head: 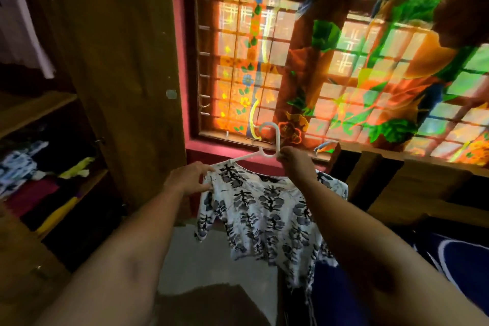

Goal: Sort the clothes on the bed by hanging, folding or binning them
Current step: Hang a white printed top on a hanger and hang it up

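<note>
Curtain (344, 61) behind: right hand (293, 160) pinches hanger (276, 140), left hand (189, 178) grips top (264, 209).

Top (267, 214): white with black-and-grey leaf print. Hanger (254, 155): white. Curtain (344, 61): orange with green leaves, blue and yellow flowers. Window frame (182, 61): dark red. Wardrobe (119, 61): brown wood. Bedding (449, 259): navy with white line.
</note>
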`<state>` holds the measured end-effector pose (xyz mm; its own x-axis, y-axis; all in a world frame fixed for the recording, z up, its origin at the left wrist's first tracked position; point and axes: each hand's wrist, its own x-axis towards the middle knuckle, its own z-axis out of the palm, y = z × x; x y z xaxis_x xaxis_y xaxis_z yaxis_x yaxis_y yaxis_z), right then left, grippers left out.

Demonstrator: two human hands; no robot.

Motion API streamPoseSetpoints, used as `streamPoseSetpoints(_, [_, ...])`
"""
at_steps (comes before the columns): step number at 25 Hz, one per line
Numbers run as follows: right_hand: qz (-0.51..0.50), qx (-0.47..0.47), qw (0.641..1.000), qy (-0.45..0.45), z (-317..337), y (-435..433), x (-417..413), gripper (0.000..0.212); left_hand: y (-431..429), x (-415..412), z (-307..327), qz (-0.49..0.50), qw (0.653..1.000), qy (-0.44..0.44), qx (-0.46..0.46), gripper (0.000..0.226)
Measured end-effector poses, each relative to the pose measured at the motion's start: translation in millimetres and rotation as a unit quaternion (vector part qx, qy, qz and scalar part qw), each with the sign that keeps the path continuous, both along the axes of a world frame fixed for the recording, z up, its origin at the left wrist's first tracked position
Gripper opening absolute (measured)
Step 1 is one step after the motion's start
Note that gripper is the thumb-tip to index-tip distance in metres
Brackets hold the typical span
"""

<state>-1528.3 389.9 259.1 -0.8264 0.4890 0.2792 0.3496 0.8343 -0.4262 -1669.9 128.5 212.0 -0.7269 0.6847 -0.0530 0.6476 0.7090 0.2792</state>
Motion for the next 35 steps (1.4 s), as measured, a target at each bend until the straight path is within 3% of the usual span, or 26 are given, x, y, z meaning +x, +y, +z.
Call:
streamPoseSetpoints(8, [0.148,0.070,0.986,-0.038,7,-33,-206,0.024,-41,-156,16,0.112,0.993,0.015,-0.016,0.050])
streamPoseSetpoints(18, [0.367,0.057,0.928,0.033,52,-132,-428,0.025,-140,-275,56,0.301,0.950,0.068,0.036,0.057])
streamPoseSetpoints(22, [0.427,-0.006,0.903,0.051,91,-185,-497,0.020,-171,-312,91,0.374,0.911,0.136,0.105,0.052])
streamPoseSetpoints(25, [0.460,-0.037,0.886,0.038,138,-222,-535,0.014,-180,-331,127,0.392,0.875,0.249,0.139,0.072])
streamPoseSetpoints(28, [0.478,-0.014,0.874,0.086,194,-257,-557,0.013,-200,-333,182,0.391,0.855,0.338,0.028,0.054])
streamPoseSetpoints(30, [0.485,0.004,0.866,0.122,226,-279,-567,0.015,-217,-333,219,0.435,0.821,0.366,-0.047,0.039])
streamPoseSetpoints(35, [0.503,0.041,0.848,0.160,313,-336,-599,0.015,-274,-342,316,0.509,0.736,0.426,-0.136,0.043])
